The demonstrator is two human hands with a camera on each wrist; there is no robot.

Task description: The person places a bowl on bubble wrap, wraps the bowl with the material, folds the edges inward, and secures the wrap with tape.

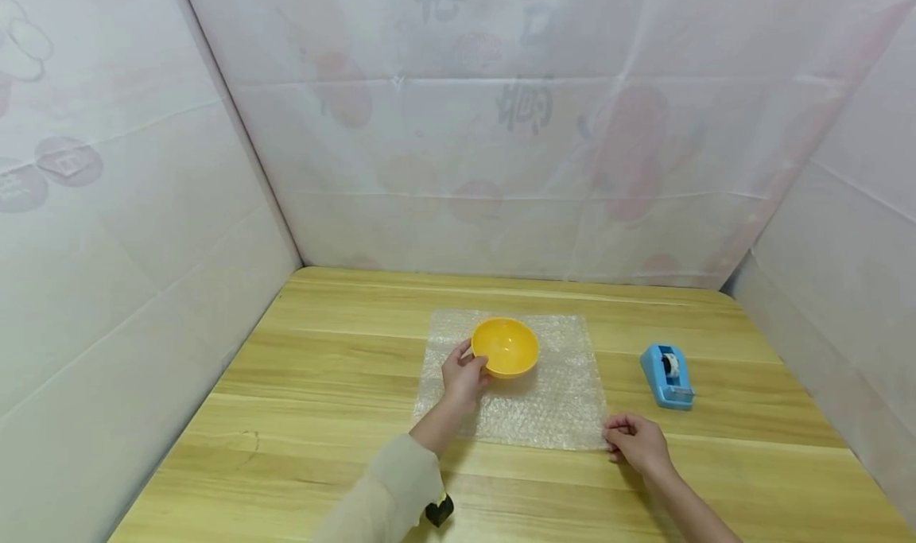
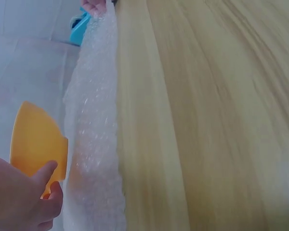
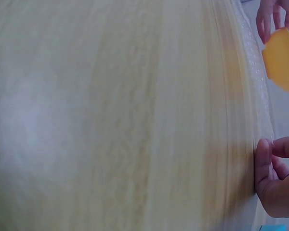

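A yellow bowl is over the sheet of bubble wrap, its hollow side facing up. My left hand grips the bowl by its left side; in the left wrist view the thumb and fingers pinch it near the base, and a narrow gap seems to separate it from the wrap. At the sheet's near right corner, my right hand pinches the edge of the bubble wrap between thumb and fingers. The right wrist view shows the right hand low beside the table surface.
A blue tape dispenser with a roll of tape stands on the wooden table, right of the wrap. Pale printed curtains enclose the table's back and sides. A black heart-shaped piece shows beside the left sleeve.
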